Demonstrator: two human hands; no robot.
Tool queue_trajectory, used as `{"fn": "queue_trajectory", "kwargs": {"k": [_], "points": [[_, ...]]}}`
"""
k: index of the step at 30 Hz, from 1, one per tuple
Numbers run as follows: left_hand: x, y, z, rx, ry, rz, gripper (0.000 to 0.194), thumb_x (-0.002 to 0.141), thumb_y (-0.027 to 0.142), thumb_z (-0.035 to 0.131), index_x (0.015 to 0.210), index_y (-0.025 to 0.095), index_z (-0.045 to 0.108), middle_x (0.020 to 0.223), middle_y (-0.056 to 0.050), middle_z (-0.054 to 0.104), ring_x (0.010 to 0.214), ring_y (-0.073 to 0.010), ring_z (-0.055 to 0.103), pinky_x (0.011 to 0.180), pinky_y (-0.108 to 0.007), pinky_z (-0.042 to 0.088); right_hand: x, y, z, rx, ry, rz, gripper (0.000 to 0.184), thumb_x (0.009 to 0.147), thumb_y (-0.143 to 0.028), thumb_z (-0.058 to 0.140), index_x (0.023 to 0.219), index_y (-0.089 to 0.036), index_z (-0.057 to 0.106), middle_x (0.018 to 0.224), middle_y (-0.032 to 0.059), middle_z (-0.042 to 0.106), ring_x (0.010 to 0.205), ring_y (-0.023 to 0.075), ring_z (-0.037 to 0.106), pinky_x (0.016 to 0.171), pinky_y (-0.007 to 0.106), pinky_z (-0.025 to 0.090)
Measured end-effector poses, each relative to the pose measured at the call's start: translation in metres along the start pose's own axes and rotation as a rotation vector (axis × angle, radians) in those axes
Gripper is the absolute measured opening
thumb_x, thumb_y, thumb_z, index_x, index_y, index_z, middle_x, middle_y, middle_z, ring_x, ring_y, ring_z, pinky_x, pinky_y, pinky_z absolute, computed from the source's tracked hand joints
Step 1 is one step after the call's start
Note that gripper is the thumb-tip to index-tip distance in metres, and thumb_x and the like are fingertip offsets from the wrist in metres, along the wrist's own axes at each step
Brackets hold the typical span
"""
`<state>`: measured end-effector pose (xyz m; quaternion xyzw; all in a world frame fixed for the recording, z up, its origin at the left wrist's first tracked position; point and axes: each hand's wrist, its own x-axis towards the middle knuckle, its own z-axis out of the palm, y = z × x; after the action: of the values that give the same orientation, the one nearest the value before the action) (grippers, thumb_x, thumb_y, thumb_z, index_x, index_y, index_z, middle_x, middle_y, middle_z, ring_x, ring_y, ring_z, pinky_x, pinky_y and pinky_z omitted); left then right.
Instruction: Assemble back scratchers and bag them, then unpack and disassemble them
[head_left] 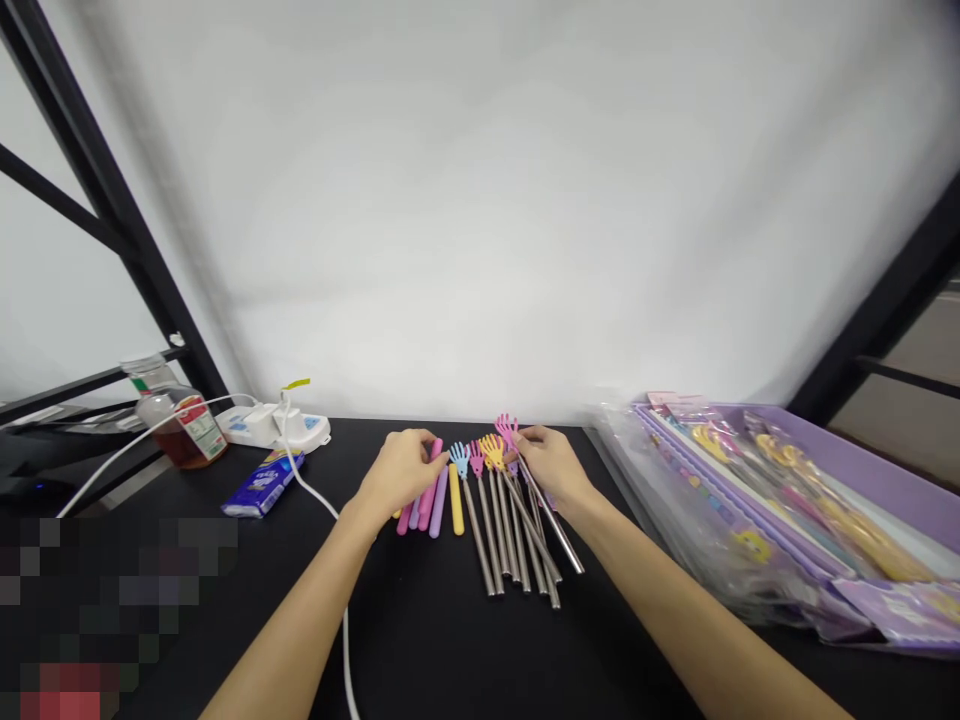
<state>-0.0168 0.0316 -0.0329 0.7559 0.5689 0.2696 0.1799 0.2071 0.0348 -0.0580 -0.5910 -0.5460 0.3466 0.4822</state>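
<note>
My left hand [405, 465] is closed on a pink plastic handle [434, 455], held over a small heap of coloured handles. Pink and purple ones lie beneath it, and a yellow handle [457, 500] lies just to the right. Between the thumb and fingers of my right hand [551, 460] is a back scratcher [553, 520] with a pink hand-shaped head and a metal rod. It slants over several other back scratchers [480, 535], whose blue, pink and yellow heads point toward the wall. My fingers partly hide some of the heads.
At right stands a purple tray [847, 450] with bagged back scratchers, beside clear plastic bags [660, 520]. A power strip [307, 432], a blue packet [264, 485] and a bottle of brown liquid [180, 425] are at left. A white cable [346, 640] runs down the black table.
</note>
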Motion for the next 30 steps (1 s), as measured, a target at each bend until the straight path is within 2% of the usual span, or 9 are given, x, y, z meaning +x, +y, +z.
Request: {"fn": "queue_trajectory", "kwargs": {"k": [3, 6, 10, 13, 15, 18, 21, 25, 30], "points": [[0.002, -0.009, 0.003, 0.083, -0.01, -0.013, 0.034, 0.082, 0.039, 0.059, 0.106, 0.017, 0.068, 0.061, -0.002, 0.064, 0.066, -0.0214, 0.064, 0.063, -0.028, 0.041, 0.001, -0.003, 0.007, -0.139, 0.052, 0.036, 0.011, 0.088, -0.025, 0.057, 0.084, -0.017, 0.062, 0.076, 0.0082, 0.074, 0.072, 0.0187, 0.069, 0.067, 0.027, 0.048], [0.002, -0.01, 0.006, 0.153, -0.031, -0.039, 0.036, 0.082, 0.041, 0.061, 0.111, 0.019, 0.065, 0.064, -0.002, 0.064, 0.07, -0.0223, 0.065, 0.065, -0.029, 0.041, 0.001, -0.009, 0.016, -0.33, 0.097, -0.035, 0.011, 0.089, -0.024, 0.057, 0.091, -0.016, 0.065, 0.079, 0.0087, 0.074, 0.079, 0.0201, 0.069, 0.07, 0.027, 0.046], [-0.003, 0.001, 0.007, 0.266, 0.018, -0.051, 0.031, 0.083, 0.049, 0.06, 0.099, 0.023, 0.06, 0.074, -0.003, 0.066, 0.07, -0.0224, 0.064, 0.061, -0.029, 0.038, -0.008, -0.016, 0.023, -0.646, 0.105, -0.141, 0.02, 0.091, -0.024, 0.056, 0.109, -0.019, 0.062, 0.085, 0.0063, 0.072, 0.082, 0.0223, 0.068, 0.064, 0.028, 0.038], [-0.008, 0.012, 0.01, 0.293, -0.033, 0.034, 0.031, 0.081, 0.054, 0.06, 0.085, 0.024, 0.055, 0.074, -0.002, 0.065, 0.068, -0.0218, 0.062, 0.057, -0.028, 0.035, -0.025, -0.018, 0.016, -0.871, 0.081, -0.246, 0.011, 0.093, -0.024, 0.052, 0.099, -0.022, 0.062, 0.096, 0.0066, 0.07, 0.082, 0.0228, 0.066, 0.059, 0.029, 0.03], [-0.01, 0.017, 0.012, 0.293, -0.105, 0.091, 0.028, 0.08, 0.05, 0.061, 0.078, 0.023, 0.052, 0.074, 0.0, 0.065, 0.069, -0.0207, 0.062, 0.057, -0.027, 0.035, -0.039, -0.018, 0.008, -0.948, 0.021, -0.276, 0.01, 0.092, -0.029, 0.053, 0.093, -0.022, 0.06, 0.094, 0.0063, 0.068, 0.078, 0.0219, 0.065, 0.058, 0.03, 0.027], [-0.011, 0.017, 0.017, 0.294, -0.162, 0.151, 0.015, 0.08, 0.035, 0.058, 0.074, 0.023, 0.051, 0.072, 0.001, 0.064, 0.067, -0.0184, 0.061, 0.057, -0.027, 0.034, -0.061, -0.014, -0.001, -0.952, -0.104, -0.288, 0.014, 0.09, -0.034, 0.056, 0.089, -0.021, 0.056, 0.087, 0.0056, 0.066, 0.074, 0.0216, 0.063, 0.058, 0.03, 0.027], [-0.01, 0.014, 0.021, 0.258, -0.202, 0.189, 0.006, 0.078, 0.023, 0.054, 0.073, 0.022, 0.051, 0.065, 0.003, 0.061, 0.062, -0.0159, 0.058, 0.056, -0.026, 0.034, -0.076, -0.009, 0.0, -0.909, -0.165, -0.293, 0.009, 0.093, -0.029, 0.051, 0.092, -0.02, 0.053, 0.086, 0.006, 0.066, 0.075, 0.0217, 0.063, 0.059, 0.03, 0.027], [-0.01, 0.013, 0.022, 0.195, -0.204, 0.215, 0.005, 0.08, 0.023, 0.051, 0.075, 0.023, 0.051, 0.06, 0.005, 0.059, 0.057, -0.0144, 0.056, 0.055, -0.025, 0.033, -0.074, -0.006, 0.008, -0.943, -0.141, -0.328, 0.014, 0.097, -0.023, 0.04, 0.101, -0.02, 0.053, 0.089, 0.0075, 0.068, 0.074, 0.0225, 0.064, 0.058, 0.031, 0.023], [-0.012, 0.018, 0.021, 0.217, -0.171, 0.223, 0.013, 0.085, 0.029, 0.051, 0.074, 0.022, 0.053, 0.059, 0.004, 0.059, 0.059, -0.0153, 0.057, 0.057, -0.025, 0.033, -0.055, 0.001, 0.011, -0.867, -0.042, -0.317, 0.013, 0.098, -0.023, 0.04, 0.097, -0.021, 0.053, 0.091, 0.0063, 0.069, 0.077, 0.0219, 0.065, 0.06, 0.03, 0.024]]}}
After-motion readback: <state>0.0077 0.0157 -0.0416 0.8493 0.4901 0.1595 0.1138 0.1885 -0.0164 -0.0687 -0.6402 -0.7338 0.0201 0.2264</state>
